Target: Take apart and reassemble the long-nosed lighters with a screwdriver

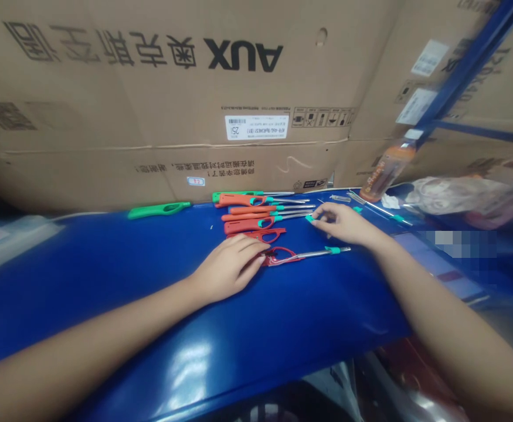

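Observation:
My left hand (230, 264) is closed over the handle of an opened red stick lighter (282, 256), whose metal tube carries a teal piece (335, 250) near its tip. The palm and fingers cover most of that handle. Just beyond it lies a red handle shell (271, 235). My right hand (342, 224) pinches a small teal piece (309, 218) between thumb and finger, close to the tube ends of the row. That row holds several lighters: a red one (243, 225), an orange one (238, 200) and a green one (236, 196) at the back.
A green handle (159, 210) lies apart at left. Large cardboard boxes (172, 117) stand behind the blue table (150, 328). Rightward are loose metal tubes (383, 212), an orange drink bottle (388, 170), plastic bags (445, 193) and a phone-like flat object (436, 264). A blue post (467, 70) slants at right.

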### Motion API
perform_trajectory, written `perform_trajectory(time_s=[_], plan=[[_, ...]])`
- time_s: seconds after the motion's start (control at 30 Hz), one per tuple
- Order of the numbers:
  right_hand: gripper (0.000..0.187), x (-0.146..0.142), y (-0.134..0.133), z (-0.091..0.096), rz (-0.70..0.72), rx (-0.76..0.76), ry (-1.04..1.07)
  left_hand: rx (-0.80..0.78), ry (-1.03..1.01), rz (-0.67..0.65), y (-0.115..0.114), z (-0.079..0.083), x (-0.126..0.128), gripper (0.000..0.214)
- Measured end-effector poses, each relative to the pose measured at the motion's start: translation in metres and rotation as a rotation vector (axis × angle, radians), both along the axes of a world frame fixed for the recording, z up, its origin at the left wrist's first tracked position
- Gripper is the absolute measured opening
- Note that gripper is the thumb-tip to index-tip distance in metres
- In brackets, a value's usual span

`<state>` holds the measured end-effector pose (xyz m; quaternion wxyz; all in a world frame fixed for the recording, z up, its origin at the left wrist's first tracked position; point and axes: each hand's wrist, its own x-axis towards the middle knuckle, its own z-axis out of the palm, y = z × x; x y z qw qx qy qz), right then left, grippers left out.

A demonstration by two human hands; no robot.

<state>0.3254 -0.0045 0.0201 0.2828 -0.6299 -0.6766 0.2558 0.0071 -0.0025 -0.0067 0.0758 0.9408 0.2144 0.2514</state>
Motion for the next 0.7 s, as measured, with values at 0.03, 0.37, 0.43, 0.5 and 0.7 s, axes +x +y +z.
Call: perform_trajectory(time_s=[0.03, 0.37, 0.43, 0.5, 0.7], plan=[[0.018, -0.009, -0.002, 0.001, 0.011, -0.075, 0.151, 0.0, -0.015, 0.0, 0.001, 0.0, 0.0, 0.028], [0.03, -0.034, -0.005, -0.015, 0.09, -0.053, 0.361, -0.006, -0.053, -0.019, 0.004, -0.002, 0.0, 0.021], [0.026, -0.032, -0.004, -0.016, 0.1, 0.063, 0.242, -0.018, -0.049, -0.006, 0.003, -0.002, 0.001, 0.022], [0.025, -0.032, -0.003, -0.014, 0.091, 0.139, 0.139, -0.027, -0.038, 0.003, 0.002, -0.002, 0.001, 0.024], [0.03, -0.022, -0.005, -0.005, 0.024, -0.1, 0.219, -0.046, 0.0, -0.047, 0.003, -0.003, -0.001, 0.026]])
